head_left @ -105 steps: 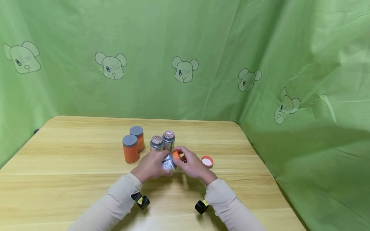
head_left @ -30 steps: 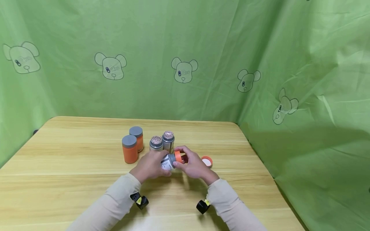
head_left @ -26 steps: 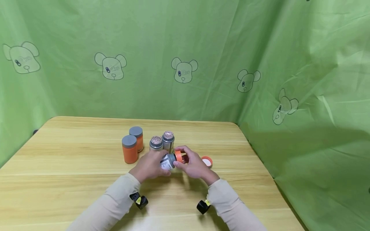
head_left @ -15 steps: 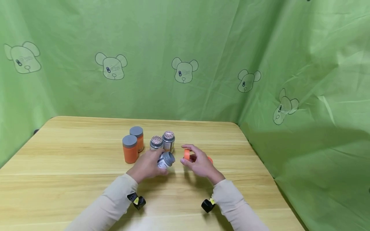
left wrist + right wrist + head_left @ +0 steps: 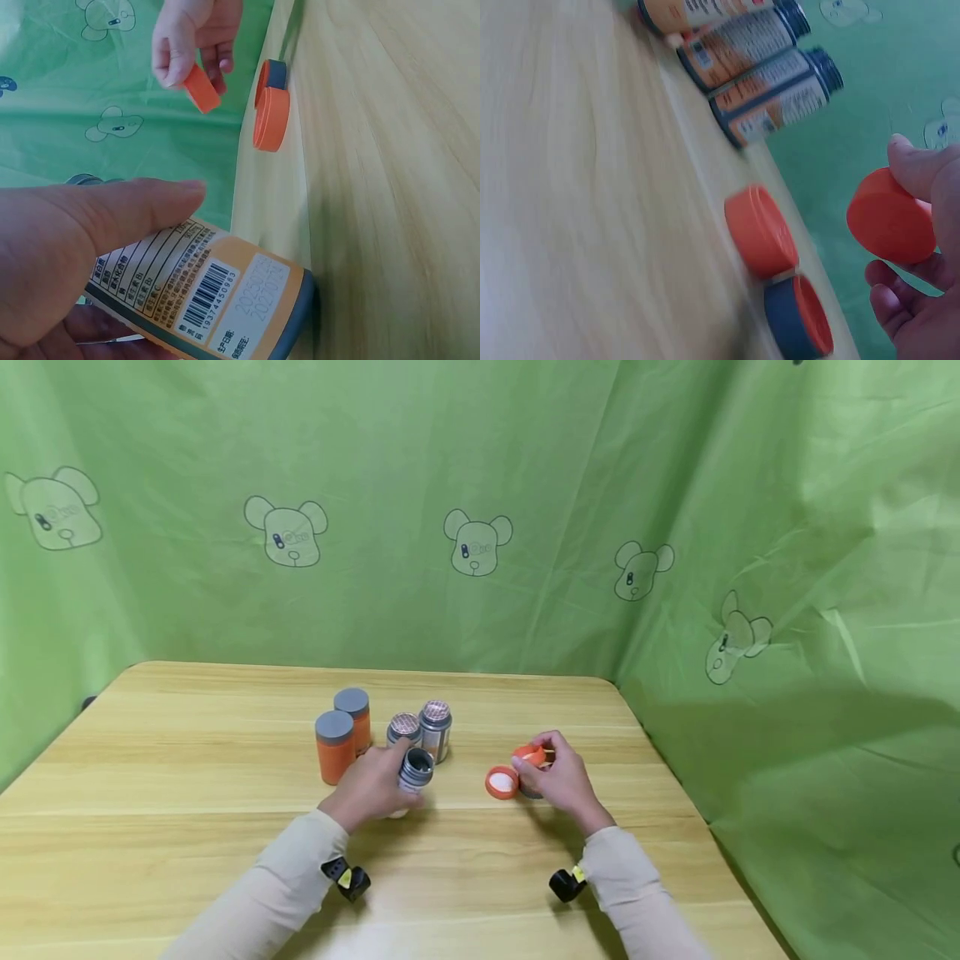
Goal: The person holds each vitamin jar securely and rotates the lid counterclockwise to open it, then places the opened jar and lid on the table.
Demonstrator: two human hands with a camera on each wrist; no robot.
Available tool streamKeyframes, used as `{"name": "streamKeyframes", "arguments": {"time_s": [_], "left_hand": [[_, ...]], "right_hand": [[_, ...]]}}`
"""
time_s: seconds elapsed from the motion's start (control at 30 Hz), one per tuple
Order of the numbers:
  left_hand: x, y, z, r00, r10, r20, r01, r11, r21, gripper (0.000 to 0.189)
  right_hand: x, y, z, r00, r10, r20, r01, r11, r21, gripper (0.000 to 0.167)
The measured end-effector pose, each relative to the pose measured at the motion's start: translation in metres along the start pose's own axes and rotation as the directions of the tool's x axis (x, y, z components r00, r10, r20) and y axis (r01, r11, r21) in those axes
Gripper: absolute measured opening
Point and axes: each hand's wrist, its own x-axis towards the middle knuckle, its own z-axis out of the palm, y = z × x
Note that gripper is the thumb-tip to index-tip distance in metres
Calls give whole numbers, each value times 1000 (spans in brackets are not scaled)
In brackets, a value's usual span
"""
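In the head view my left hand (image 5: 370,789) grips an uncapped supplement bottle (image 5: 411,783), its dark mouth facing up and slightly tilted. The bottle's barcode label (image 5: 214,296) fills the lower left wrist view; whether its base touches the table cannot be told. My right hand (image 5: 566,781) pinches an orange cap (image 5: 889,217) between thumb and fingers, held above the table. Just below it lie an orange cap (image 5: 501,782) with a white lining and a grey cap with an orange inside (image 5: 799,319), side by side. The fingers partly hide the grey one in the head view.
Behind my left hand stand two foil-sealed bottles, a nearer one (image 5: 405,727) and a farther one (image 5: 436,731). Left of them are two orange bottles with grey lids, in front (image 5: 335,747) and behind (image 5: 353,710). Green curtains (image 5: 480,610) border the wooden table (image 5: 225,860).
The orange cap has come off the bottle and travelled right in my right hand. My left hand has shifted slightly left, turning the bottle more upright. The caps on the table are now less covered.
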Motion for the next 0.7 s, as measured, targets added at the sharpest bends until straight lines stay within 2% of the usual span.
{"name": "streamKeyframes", "arguments": {"time_s": [0.17, 0.43, 0.7], "left_hand": [[0, -2, -1, 1000, -17, -17, 17, 1000, 6, 71], [-1, -4, -4, 999, -41, -30, 40, 999, -20, 63], [-1, -4, -7, 996, -86, -20, 86, 996, -11, 67]], "right_hand": [[1, 16, -10, 998, 49, -48, -53, 996, -66, 36], [2, 35, -25, 992, 41, -118, -69, 968, -240, 35], [2, 46, -32, 988, 117, -103, -146, 932, -332, 30]]}}
